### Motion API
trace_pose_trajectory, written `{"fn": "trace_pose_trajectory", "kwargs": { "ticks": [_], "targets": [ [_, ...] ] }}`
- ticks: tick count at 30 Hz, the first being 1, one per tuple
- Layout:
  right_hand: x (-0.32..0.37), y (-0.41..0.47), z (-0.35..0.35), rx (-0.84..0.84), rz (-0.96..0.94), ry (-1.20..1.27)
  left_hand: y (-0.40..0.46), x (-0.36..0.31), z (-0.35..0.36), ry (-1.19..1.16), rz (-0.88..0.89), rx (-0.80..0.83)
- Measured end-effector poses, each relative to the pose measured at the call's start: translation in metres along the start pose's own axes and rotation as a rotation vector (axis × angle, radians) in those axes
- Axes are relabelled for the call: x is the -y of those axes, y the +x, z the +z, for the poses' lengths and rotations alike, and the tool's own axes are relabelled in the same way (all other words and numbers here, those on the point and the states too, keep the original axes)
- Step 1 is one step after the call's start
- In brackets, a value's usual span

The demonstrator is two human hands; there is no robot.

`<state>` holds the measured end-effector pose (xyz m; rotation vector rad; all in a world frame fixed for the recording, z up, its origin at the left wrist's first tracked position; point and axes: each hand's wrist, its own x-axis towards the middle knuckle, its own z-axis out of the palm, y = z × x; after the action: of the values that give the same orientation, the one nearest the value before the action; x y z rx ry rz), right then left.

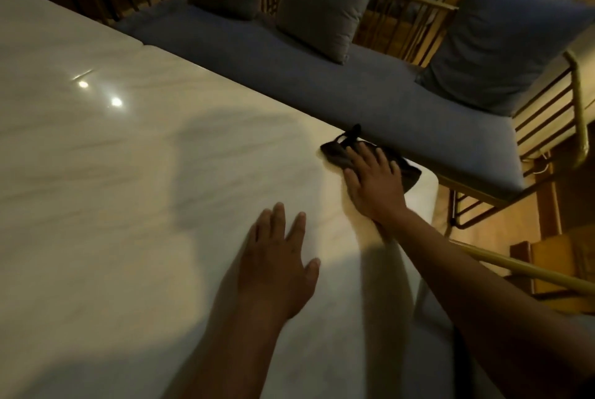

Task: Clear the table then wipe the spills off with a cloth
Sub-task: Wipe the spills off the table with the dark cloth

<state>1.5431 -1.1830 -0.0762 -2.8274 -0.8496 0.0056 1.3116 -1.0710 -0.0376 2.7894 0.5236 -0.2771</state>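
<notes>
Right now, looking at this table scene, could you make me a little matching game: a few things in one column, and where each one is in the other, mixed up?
Things:
1. dark cloth
2. left hand
3. right hand
4. grey cushions

Places:
A. flat on the bare marble table, fingers spread
B. on the blue bench beyond the table
C. at the table's far edge, under a palm
D. pressing down on the cloth

Pairs: 1-C, 2-A, 3-D, 4-B
</notes>
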Motion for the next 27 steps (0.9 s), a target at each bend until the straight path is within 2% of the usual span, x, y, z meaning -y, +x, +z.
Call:
{"fn": "trace_pose_trajectory", "kwargs": {
  "ticks": [4,6,8,11,13,16,18,20,23,25,27],
  "targets": [
    [0.02,-0.081,-0.005,0.112,-0.308,0.092,0.003,0.002,0.004,0.007,0.001,-0.004],
    [0.006,-0.083,-0.008,0.107,-0.338,0.071,0.005,0.003,0.004,0.01,0.003,0.006],
    [-0.018,-0.056,-0.008,0.023,-0.214,0.032,0.002,0.004,0.002,0.019,0.012,0.022],
    [-0.039,-0.016,-0.012,0.03,0.03,-0.003,-0.01,0.002,0.002,0.031,0.02,0.036],
    [-0.031,-0.023,-0.012,0.018,0.06,0.008,-0.021,0.002,0.006,0.03,0.026,0.028],
    [-0.005,-0.09,-0.007,0.028,-0.111,0.055,-0.032,-0.001,0.011,0.04,0.02,0.0],
    [0.003,-0.138,-0.006,0.113,-0.262,0.052,-0.038,-0.004,0.01,0.04,0.02,0.0],
    [-0.01,-0.14,-0.011,0.122,-0.322,0.029,-0.049,-0.005,0.009,0.032,0.04,0.021],
    [-0.032,-0.085,-0.016,0.009,-0.114,-0.026,-0.068,-0.002,0.01,0.046,0.063,0.065],
    [-0.033,-0.05,-0.016,0.037,0.063,-0.035,-0.08,0.002,0.012,0.038,0.073,0.066],
    [-0.018,-0.049,-0.011,0.023,0.098,-0.032,-0.091,0.006,0.013,0.019,0.079,0.058]
  ]
}}
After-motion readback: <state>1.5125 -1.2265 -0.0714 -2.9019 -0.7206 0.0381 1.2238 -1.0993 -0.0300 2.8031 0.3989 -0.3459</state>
